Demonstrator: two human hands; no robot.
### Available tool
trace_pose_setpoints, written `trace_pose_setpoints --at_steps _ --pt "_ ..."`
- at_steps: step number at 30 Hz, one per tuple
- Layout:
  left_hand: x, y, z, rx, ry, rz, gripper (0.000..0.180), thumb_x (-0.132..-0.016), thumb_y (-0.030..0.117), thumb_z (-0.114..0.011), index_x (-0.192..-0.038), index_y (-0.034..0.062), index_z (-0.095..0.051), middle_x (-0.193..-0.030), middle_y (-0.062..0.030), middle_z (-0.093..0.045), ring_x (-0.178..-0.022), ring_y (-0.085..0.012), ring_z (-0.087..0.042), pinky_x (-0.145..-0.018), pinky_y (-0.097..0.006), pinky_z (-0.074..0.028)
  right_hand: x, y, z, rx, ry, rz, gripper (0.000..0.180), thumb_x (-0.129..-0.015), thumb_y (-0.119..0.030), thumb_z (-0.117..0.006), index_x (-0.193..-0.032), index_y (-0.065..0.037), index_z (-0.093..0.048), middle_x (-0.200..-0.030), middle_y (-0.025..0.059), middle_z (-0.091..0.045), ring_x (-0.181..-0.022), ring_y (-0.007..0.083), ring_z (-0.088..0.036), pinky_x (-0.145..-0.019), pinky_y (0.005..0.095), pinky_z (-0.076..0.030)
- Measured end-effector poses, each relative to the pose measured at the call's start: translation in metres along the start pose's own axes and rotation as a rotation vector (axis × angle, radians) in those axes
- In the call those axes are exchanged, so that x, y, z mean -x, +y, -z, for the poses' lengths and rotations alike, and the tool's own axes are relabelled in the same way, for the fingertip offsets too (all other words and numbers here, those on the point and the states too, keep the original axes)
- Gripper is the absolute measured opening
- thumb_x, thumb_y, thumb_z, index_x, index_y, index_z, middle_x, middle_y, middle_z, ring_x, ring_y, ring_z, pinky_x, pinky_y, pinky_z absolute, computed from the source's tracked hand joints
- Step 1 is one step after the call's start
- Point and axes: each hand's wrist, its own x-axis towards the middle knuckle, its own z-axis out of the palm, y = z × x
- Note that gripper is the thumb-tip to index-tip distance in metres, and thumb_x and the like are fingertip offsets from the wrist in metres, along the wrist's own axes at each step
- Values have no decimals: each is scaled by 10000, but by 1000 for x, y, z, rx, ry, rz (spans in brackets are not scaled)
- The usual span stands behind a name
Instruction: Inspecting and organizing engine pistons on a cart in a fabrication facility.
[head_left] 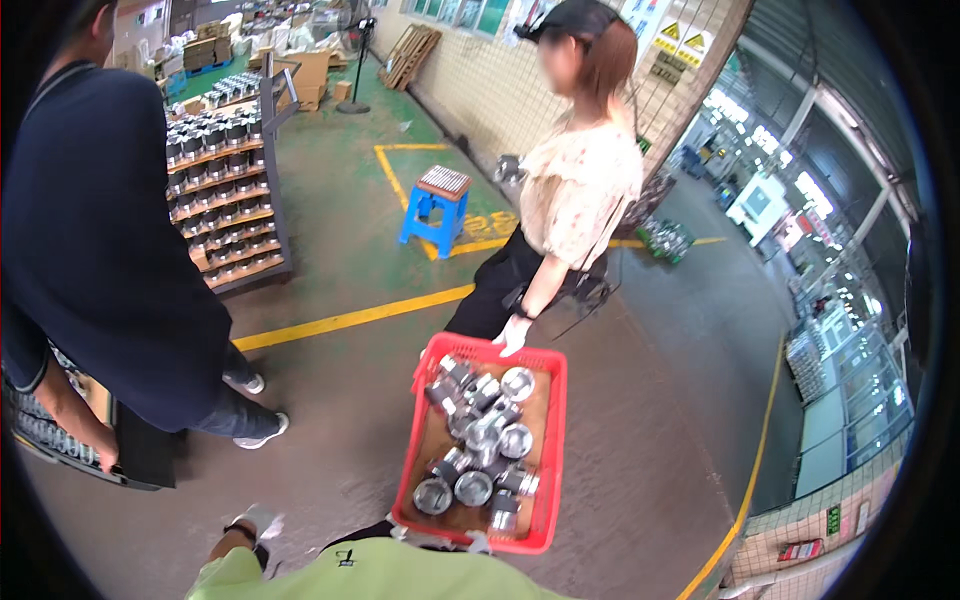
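A red plastic basket (pixel 559 430), lined with brown board, hangs in front of me with several metal pistons (pixel 487 432) lying loosely in it. At its near rim, my right hand (pixel 479 543) in a pale glove grips the edge; my green shirt hides most of that hand. A co-worker's white-gloved hand (pixel 514 335) holds the far rim. Off to the left, away from the basket, is my gloved left hand (pixel 262 520). It is blurred, its fingers are not clear, and I see nothing in it.
A co-worker in dark clothes (pixel 110 230) stands at left beside a rack (pixel 275 190) of pistons, one hand at a low dark cart (pixel 145 450). A blue stool (pixel 436 215) stands ahead. Yellow lines (pixel 350 318) mark the floor. A green crate (pixel 665 240) lies farther right.
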Motion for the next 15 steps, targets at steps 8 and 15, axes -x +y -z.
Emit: trace_pose_setpoints --at_steps 8,15 --pt "-35 -13 111 1647 294 532 318 -1001 183 -424 -1222 30 -593 -1057 -157 -699 -895 -296 -705 -779 -368 -579 -1 -19 -149 182 -108 169 418 -860 -182 -505 -1175 90 -479 -1207 319 -553 -1092 526 -533 -960 653 -455" --pt "4 8 74 1605 302 833 310 -998 158 -412 -1132 -9 -637 -965 -154 -710 -744 -284 -695 -604 -398 -577 -51 -42 -250 191 -57 -273 344 -840 -139 -560 -1140 23 -519 -1249 293 -531 -1120 534 -510 -1015 670 -384"
